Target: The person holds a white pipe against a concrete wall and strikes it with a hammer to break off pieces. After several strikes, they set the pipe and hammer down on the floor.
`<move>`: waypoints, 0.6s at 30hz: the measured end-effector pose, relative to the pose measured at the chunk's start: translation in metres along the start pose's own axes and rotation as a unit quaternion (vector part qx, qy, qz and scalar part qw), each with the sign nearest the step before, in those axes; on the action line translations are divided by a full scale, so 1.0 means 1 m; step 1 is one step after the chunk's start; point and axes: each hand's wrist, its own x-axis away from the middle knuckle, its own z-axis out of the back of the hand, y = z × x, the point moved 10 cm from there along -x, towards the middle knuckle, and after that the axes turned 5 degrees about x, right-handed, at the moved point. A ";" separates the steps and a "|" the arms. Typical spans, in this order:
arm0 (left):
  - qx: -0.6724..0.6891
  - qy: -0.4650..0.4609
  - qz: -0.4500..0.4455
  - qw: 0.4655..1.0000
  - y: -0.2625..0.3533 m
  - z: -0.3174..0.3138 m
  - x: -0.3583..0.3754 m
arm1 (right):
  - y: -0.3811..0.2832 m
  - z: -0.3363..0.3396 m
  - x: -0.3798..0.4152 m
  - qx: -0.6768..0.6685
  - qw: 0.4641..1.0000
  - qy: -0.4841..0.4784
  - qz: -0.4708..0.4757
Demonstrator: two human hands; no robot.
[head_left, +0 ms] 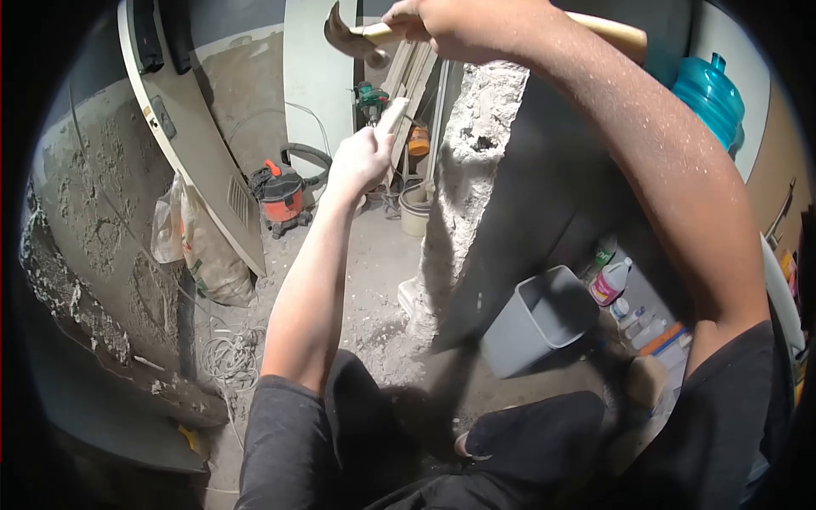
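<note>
My right hand (433, 24) is closed around a claw hammer (361, 38) near the top of the view, its metal head pointing left and its pale handle running back to the right behind my forearm. Lower and to the left, my left hand (364, 157) is wrapped round a pale, dust-coloured tool (393, 115) that points up and right; its exact kind is hard to make out. Right of my left hand stands the rough, broken edge of a wall (463, 187). A visible gap separates the pale tool from that edge.
A grey bin (531, 319) stands right of the wall edge, with bottles (610, 282) beyond it. A red and black vacuum (282, 200), a bucket (416, 211), a sack (217, 251) and coiled cable (231, 357) lie left. A blue water jug (710, 98) is upper right.
</note>
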 end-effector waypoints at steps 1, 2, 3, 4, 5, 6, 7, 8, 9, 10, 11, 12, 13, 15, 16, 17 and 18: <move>0.003 0.026 0.003 1.000 -0.003 0.006 0.000 | 0.000 0.005 0.013 0.000 0.999 -0.042 -0.015; 0.000 0.023 -0.001 1.000 -0.002 0.002 0.000 | 0.001 0.003 0.022 0.042 0.993 -0.090 -0.060; 0.049 0.016 0.028 0.998 -0.003 -0.003 0.002 | 0.000 0.001 0.029 0.033 0.998 -0.026 -0.046; 0.099 0.012 0.057 0.993 -0.004 -0.007 0.002 | -0.004 0.003 0.038 0.025 0.998 0.039 -0.029; 0.085 0.071 0.007 0.994 0.009 -0.006 0.003 | 0.006 -0.005 0.050 0.029 0.998 0.032 -0.053; 0.103 0.081 0.031 0.991 0.010 -0.017 0.002 | 0.012 -0.004 0.064 -0.004 0.994 -0.006 -0.113; 0.100 0.092 0.024 0.990 0.024 -0.021 0.002 | 0.013 0.002 0.081 -0.024 0.990 0.010 -0.136; 0.098 0.103 0.017 0.990 0.038 -0.027 0.004 | 0.016 0.006 0.098 -0.042 0.986 0.026 -0.160; 0.104 0.099 0.018 0.989 0.050 -0.037 0.006 | 0.020 0.010 0.115 -0.068 0.980 0.054 -0.182; 0.110 0.095 0.023 0.989 0.057 -0.052 0.009 | 0.022 0.011 0.133 -0.095 0.971 0.082 -0.202; 0.052 0.064 0.060 0.995 0.057 -0.079 0.014 | 0.026 0.011 0.155 -0.140 0.955 0.103 -0.239; 0.074 0.110 0.042 0.990 0.063 -0.089 0.031 | 0.023 0.016 0.179 -0.206 0.933 0.165 -0.245; 0.056 0.071 0.035 0.995 0.065 -0.099 0.046 | 0.020 0.015 0.203 -0.247 0.910 0.190 -0.273; 0.052 0.031 0.017 0.998 0.068 -0.103 0.075 | 0.014 0.003 0.253 -0.316 0.865 0.231 -0.316; 0.065 0.030 0.001 0.997 0.069 -0.091 0.080 | 0.011 -0.008 0.279 -0.341 0.843 0.250 -0.332; 0.036 0.017 -0.003 0.999 0.057 -0.089 0.076 | 0.004 -0.022 0.303 -0.372 0.812 0.250 -0.375; 0.040 0.054 0.004 0.998 0.051 -0.075 0.073 | -0.002 -0.032 0.321 -0.360 0.810 0.276 -0.373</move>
